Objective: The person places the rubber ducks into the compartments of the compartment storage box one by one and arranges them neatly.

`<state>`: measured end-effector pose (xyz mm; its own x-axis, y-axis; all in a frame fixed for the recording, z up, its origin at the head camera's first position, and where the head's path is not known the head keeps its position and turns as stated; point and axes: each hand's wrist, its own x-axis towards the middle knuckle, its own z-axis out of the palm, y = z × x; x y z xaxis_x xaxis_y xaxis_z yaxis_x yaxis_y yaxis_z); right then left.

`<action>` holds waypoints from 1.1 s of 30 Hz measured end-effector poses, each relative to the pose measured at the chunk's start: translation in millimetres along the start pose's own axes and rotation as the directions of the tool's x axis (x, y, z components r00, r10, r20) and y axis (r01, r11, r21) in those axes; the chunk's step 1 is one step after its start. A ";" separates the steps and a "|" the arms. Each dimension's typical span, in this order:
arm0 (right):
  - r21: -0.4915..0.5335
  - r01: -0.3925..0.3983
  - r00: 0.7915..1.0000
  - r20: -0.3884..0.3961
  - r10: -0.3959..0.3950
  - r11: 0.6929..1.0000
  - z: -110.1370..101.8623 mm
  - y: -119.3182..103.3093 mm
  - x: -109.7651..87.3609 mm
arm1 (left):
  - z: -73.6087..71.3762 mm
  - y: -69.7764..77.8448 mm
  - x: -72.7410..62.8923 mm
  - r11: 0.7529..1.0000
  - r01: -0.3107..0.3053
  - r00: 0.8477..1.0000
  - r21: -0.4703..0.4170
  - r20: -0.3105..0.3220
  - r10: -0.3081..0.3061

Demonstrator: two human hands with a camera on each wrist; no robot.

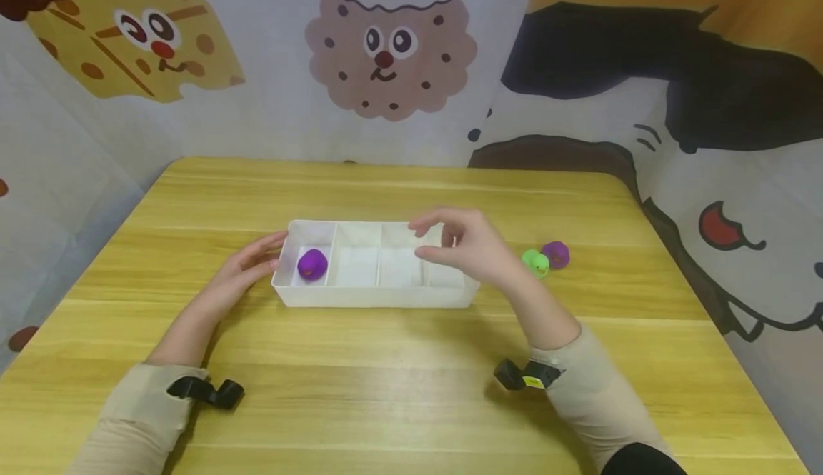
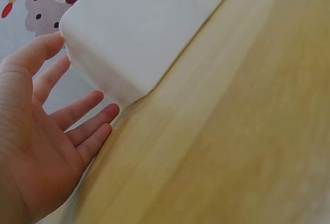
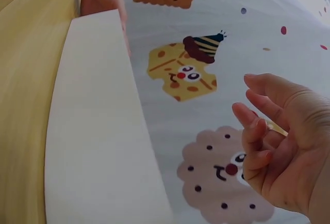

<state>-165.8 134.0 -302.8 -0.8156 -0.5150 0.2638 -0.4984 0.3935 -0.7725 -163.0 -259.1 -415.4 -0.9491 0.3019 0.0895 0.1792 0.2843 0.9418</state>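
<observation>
A white divided box (image 1: 373, 296) stands on the table, split into several compartments side by side. Inside its leftmost compartment lies a purple rubber duck (image 1: 312, 265). My left hand (image 1: 247, 261) rests against the box's left end, fingers extended; in the left wrist view those fingertips touch the end wall (image 2: 103, 72). Above the right part of the box hovers my right hand (image 1: 466, 243), its thumb and index finger apart with nothing between them. To the right of that hand, a small green rubber duck (image 1: 535, 263) sits beside another purple duck (image 1: 556, 254).
The wooden table (image 1: 360, 382) reaches back to a cloth backdrop (image 1: 270, 46) printed with cartoon food and an animal. Small black cameras (image 1: 206, 392) are strapped at both wrists over beige sleeves (image 1: 598, 389).
</observation>
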 end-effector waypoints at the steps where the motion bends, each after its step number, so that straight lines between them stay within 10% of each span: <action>1: -0.001 -0.002 1.000 -0.007 0.002 1.000 -2.8 2.1 -3.5 | 0.0 0.2 -0.2 1.000 0.001 1.000 0.002 0.000 -0.001; 33: -0.096 -0.296 0.953 -0.104 0.286 0.950 -64.0 90.1 -70.5 | 0.2 -0.7 0.4 1.000 0.004 1.000 -0.009 0.001 -0.004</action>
<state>-172.0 254.5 -354.1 -0.9499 -0.2991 0.0904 -0.2608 0.5997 -0.7565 -163.5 -259.0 -416.1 -0.9496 0.3016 0.0851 0.1728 0.2775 0.9451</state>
